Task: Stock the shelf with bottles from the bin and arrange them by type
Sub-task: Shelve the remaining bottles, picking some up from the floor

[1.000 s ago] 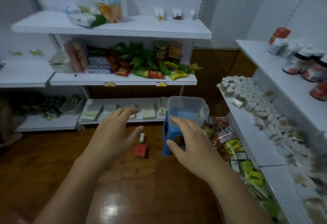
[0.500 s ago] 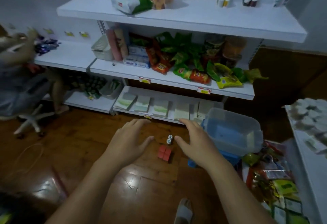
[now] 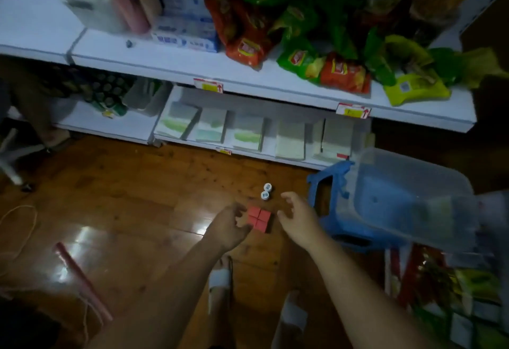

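Floorboards [image 3: 137, 183] carry red-topped items [image 3: 259, 219], flanked by left hand [image 3: 228, 226] and right hand [image 3: 298, 220], both apparently open, gripping nothing.

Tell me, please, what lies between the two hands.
Head view: a red square block lies on the floor between the left hand and right hand.

A single head-worn wide-angle camera looks forward and steeply down over the wooden floor [image 3: 124, 197]. The person's own forearms rise from the bottom edge to the left hand [image 3: 228, 224] and right hand [image 3: 297, 219] near mid-frame. The view faces the white shelf unit at close range, and the front edge of its middle shelf [image 3: 275, 92] slants down to the right across the upper half. The clear bin [image 3: 413, 166] sits near the right edge, smeared there, perhaps by the lens.
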